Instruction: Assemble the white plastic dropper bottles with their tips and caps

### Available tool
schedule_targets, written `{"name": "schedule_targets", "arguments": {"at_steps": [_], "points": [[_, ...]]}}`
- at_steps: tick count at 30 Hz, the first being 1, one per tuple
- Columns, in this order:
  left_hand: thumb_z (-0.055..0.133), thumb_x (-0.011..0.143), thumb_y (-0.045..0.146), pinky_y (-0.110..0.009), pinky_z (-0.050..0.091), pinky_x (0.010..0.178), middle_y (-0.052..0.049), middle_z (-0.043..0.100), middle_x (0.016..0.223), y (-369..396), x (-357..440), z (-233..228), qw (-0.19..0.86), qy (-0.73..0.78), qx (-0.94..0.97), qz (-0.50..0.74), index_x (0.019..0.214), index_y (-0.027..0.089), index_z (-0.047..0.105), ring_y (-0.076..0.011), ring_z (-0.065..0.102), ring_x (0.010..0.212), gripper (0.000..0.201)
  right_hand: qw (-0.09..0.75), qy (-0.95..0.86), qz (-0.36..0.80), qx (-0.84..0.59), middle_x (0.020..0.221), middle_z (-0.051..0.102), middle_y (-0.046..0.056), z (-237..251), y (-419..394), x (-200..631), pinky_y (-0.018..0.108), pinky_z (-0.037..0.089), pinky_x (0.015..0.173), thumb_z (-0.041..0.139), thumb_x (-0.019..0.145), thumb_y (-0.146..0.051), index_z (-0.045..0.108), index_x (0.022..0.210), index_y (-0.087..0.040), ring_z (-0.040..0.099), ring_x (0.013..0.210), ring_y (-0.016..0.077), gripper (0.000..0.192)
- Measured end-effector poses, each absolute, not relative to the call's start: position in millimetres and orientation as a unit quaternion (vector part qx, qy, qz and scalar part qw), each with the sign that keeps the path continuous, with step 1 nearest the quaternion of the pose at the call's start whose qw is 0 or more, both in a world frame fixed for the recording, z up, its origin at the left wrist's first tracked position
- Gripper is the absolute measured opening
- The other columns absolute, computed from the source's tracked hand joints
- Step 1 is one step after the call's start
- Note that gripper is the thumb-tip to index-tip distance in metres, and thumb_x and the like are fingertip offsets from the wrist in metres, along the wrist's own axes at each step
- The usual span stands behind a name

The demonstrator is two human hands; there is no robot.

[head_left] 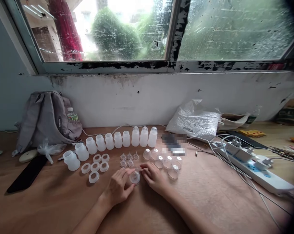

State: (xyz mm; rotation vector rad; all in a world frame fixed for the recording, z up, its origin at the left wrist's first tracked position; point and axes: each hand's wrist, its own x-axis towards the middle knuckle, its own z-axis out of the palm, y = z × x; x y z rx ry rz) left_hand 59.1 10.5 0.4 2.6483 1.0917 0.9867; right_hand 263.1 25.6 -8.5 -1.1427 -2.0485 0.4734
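Note:
Near the table's middle, my left hand curves round a translucent bottle collar ring, with its thumb at the near side and fingers at the far left. Clear material shows inside the ring, but its exact shape is too small to make out. My right hand rests at the ring's right, fingers loosely bent and a little apart, with nothing visible in them. Just beyond lie several clear nipples. More white collar rings lie to the left, and several transparent domed caps to the right.
A row of frosted baby bottles stands behind, some capped. On the left are a black phone, a plastic bag and a grey backpack. A power strip with cables and a silvery package lie right.

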Motion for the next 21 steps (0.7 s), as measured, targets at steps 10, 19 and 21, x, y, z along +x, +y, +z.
{"name": "schedule_targets", "arguments": {"at_steps": [10,19,21], "points": [[0.046,0.080,0.027,-0.038,0.040,0.085,-0.008,0.054,0.105,12.6,71.2,-7.7,0.031,0.373,0.896,0.239,0.123,0.023,0.042,-0.0212,0.049,0.096,0.043,0.373,-0.780,0.134,-0.484,0.086,0.059,0.006,-16.9,27.7,258.2,0.034,0.043,0.073,0.043,0.076,-0.009,0.053,0.087,-0.019,0.052,0.082,0.0198,0.018],[0.049,0.079,0.038,-0.038,0.038,0.084,-0.008,0.056,0.104,11.5,73.8,-4.3,0.036,0.390,0.884,0.254,0.117,0.021,0.047,-0.0217,0.050,0.095,0.042,0.378,-0.788,0.121,-0.470,0.086,0.058,0.006,-21.8,27.0,258.2,0.034,0.042,0.074,0.041,0.074,-0.004,0.053,0.088,-0.019,0.051,0.083,0.0197,0.023],[0.045,0.082,0.034,-0.036,0.039,0.083,-0.007,0.057,0.102,11.7,75.2,-3.4,0.054,0.403,0.872,0.273,0.108,0.021,0.053,-0.0207,0.050,0.095,0.030,0.373,-0.791,0.128,-0.467,0.086,0.058,0.006,-20.7,25.4,258.0,0.034,0.042,0.075,0.040,0.069,-0.001,0.052,0.089,-0.020,0.051,0.084,0.0198,0.030]]}}
